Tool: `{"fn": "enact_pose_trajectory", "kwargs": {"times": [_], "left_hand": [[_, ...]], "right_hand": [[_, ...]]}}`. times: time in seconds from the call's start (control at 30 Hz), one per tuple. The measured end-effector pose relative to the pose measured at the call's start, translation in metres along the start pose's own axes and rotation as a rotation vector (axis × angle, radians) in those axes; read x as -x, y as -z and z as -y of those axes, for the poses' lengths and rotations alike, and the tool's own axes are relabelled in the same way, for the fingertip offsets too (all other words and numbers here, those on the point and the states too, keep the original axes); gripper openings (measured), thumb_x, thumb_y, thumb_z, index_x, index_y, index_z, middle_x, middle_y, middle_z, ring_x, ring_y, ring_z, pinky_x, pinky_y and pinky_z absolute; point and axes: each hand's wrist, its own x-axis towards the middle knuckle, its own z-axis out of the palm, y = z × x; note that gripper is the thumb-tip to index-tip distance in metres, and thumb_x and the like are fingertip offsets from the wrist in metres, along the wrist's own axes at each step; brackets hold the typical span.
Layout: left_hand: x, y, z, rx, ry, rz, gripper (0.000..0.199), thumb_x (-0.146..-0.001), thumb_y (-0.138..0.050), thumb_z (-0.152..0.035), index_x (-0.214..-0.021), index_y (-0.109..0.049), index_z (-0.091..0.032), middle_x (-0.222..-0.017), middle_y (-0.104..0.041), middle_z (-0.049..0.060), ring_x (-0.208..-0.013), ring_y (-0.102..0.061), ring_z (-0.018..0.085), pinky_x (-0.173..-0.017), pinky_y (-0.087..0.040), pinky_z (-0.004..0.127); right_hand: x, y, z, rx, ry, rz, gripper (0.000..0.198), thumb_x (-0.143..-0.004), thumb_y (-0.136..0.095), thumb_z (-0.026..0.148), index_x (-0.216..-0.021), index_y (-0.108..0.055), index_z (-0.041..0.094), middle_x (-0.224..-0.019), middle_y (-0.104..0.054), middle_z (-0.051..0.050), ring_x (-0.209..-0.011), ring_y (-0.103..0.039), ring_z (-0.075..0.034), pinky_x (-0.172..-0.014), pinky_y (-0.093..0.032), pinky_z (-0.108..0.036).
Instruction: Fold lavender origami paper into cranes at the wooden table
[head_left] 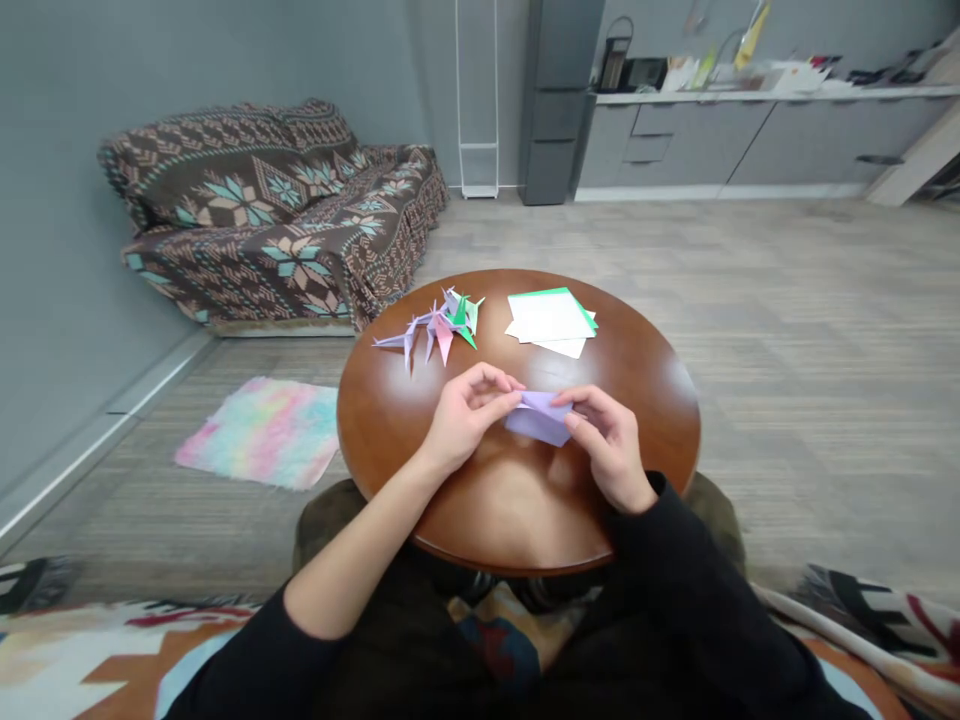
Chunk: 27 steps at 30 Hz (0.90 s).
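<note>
Between my two hands is a lavender sheet of origami paper, partly folded, held just above the round table. My left hand pinches its left upper corner between thumb and fingers. On the right side, my right hand grips the paper's edge with thumb and index finger. Farther back on the left stand several folded paper cranes in lavender, pink and green, crowded together. A stack of square paper sheets, white on top with a green edge showing, lies behind my hands.
The round brown wooden table sits close in front of my knees. Beyond it stand a patterned covered sofa at the left, a fluffy pastel rug on the floor, a grey fridge and a kitchen counter along the back wall.
</note>
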Motion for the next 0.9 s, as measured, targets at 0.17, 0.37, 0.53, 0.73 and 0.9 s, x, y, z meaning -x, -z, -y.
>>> {"fn": "enact_pose_trajectory", "kwargs": {"times": [0.17, 0.37, 0.53, 0.73, 0.9], "left_hand": [[-0.006, 0.002, -0.006, 0.030, 0.032, 0.020, 0.026, -0.073, -0.087, -0.033, -0.080, -0.069, -0.015, -0.094, -0.075, 0.006, -0.083, -0.071, 0.018, -0.080, -0.057, 0.031], [-0.043, 0.002, -0.027, -0.123, -0.028, 0.144, 0.028, -0.070, -0.089, -0.030, -0.091, -0.076, -0.016, -0.108, -0.077, 0.010, -0.094, -0.074, 0.022, -0.090, -0.057, 0.037], [-0.092, -0.001, -0.032, -0.207, -0.112, 0.123, 0.025, -0.069, -0.088, -0.032, -0.084, -0.078, -0.014, -0.110, -0.077, 0.013, -0.097, -0.073, 0.025, -0.090, -0.056, 0.039], [-0.115, 0.007, -0.017, -0.153, -0.114, 0.112, 0.029, -0.070, -0.088, -0.036, -0.088, -0.078, -0.015, -0.104, -0.076, 0.009, -0.096, -0.072, 0.023, -0.087, -0.056, 0.036], [-0.108, 0.020, -0.017, -0.071, 0.010, 0.143, 0.027, -0.080, -0.082, -0.038, -0.096, -0.080, -0.016, -0.109, -0.076, 0.010, -0.089, -0.070, 0.018, -0.082, -0.057, 0.031]], "right_hand": [[-0.011, 0.006, -0.002, -0.021, 0.014, -0.041, 0.033, -0.093, -0.059, 0.052, -0.096, -0.074, 0.023, -0.099, -0.073, -0.008, -0.091, -0.067, -0.027, -0.078, -0.053, -0.037], [-0.056, 0.014, 0.004, 0.060, 0.203, -0.091, 0.025, -0.092, -0.062, 0.044, -0.087, -0.075, 0.023, -0.090, -0.074, -0.005, -0.089, -0.068, -0.026, -0.079, -0.052, -0.037], [-0.103, 0.013, -0.001, 0.138, 0.201, -0.123, 0.019, -0.088, -0.066, 0.040, -0.088, -0.072, 0.022, -0.088, -0.073, -0.004, -0.085, -0.067, -0.024, -0.077, -0.052, -0.036], [-0.127, 0.013, -0.021, 0.100, 0.184, -0.069, 0.017, -0.088, -0.067, 0.036, -0.096, -0.073, 0.022, -0.095, -0.075, -0.004, -0.088, -0.068, -0.023, -0.080, -0.052, -0.036], [-0.127, 0.017, -0.025, -0.011, 0.091, 0.021, 0.016, -0.088, -0.073, 0.034, -0.099, -0.075, 0.023, -0.099, -0.075, -0.004, -0.093, -0.068, -0.022, -0.087, -0.053, -0.036]]}}
